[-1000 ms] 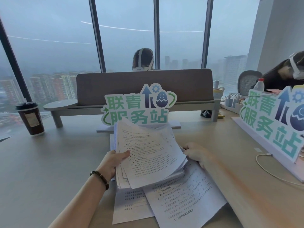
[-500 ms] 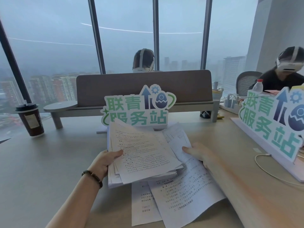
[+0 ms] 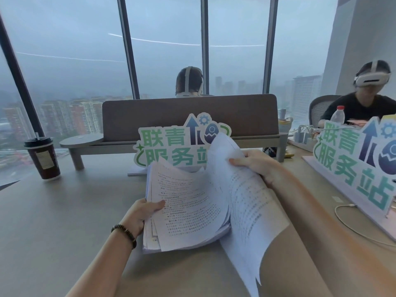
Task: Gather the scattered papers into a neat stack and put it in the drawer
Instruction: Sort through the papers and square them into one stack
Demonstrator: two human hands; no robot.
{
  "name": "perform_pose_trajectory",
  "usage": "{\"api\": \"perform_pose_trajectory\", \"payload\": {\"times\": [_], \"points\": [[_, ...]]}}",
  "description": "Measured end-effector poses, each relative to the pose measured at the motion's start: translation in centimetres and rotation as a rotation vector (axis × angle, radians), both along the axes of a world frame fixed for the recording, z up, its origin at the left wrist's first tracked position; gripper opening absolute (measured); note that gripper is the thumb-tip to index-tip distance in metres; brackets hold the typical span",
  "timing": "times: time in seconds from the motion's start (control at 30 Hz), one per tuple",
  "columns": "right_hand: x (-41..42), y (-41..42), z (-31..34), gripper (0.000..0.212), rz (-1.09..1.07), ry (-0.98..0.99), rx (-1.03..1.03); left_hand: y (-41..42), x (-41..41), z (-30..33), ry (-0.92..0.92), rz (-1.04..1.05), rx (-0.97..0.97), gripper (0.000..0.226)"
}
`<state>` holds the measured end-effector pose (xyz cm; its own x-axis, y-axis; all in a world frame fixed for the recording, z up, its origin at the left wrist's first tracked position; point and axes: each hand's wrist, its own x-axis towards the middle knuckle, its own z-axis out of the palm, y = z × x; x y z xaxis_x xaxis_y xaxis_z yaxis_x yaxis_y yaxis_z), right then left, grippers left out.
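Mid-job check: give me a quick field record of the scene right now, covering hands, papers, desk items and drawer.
left hand: grips the left edge of the paper stack, thumb on top
right hand: holds loose sheets lifted off the desk, beside the stack
stack state: uneven, edges not squared
desk: no other papers seen lying on it
coffee cup: upright, far left, apart from the papers
sign: standing behind the papers
drawer: not in view
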<state>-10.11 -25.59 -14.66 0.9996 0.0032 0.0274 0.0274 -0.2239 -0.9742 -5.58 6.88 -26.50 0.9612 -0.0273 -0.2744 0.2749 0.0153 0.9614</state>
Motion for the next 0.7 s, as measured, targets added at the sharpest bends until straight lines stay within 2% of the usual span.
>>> {"api": "perform_pose_trajectory", "payload": {"times": [0.1, 0.23, 0.33, 0.4, 0.47, 0.57, 0.7], "points": [[-0.4, 1.0, 2.9, 0.037, 0.057, -0.029, 0.042, 0.1, 0.0, 0.0, -0.008, -0.006, 0.016, 0.031], [-1.1, 1.4, 5.3, 0.052, 0.155, -0.094, 0.270, 0.1, 0.1, 0.1, -0.010, -0.010, 0.032, 0.033], [-1.1, 0.6, 5.5, 0.045, 0.235, -0.124, 0.491, 0.1, 0.0, 0.2, -0.025, -0.012, 0.029, 0.033], [-0.9, -0.4, 4.9, 0.037, 0.230, -0.111, 0.540, 0.1, 0.0, 0.2, -0.037, -0.005, 0.017, 0.032], [-0.4, -1.5, 3.6, 0.042, 0.181, -0.072, 0.471, 0.2, -0.1, 0.2, -0.046, 0.002, -0.014, 0.032], [0.8, -2.7, 0.7, 0.046, 0.003, 0.022, 0.235, 0.3, -0.1, 0.2, -0.031, -0.002, -0.039, 0.031], [1.5, -3.0, -4.1, 0.023, -0.155, 0.156, -0.041, -0.1, -0.3, 0.4, -0.023, 0.003, -0.058, 0.029]]}}
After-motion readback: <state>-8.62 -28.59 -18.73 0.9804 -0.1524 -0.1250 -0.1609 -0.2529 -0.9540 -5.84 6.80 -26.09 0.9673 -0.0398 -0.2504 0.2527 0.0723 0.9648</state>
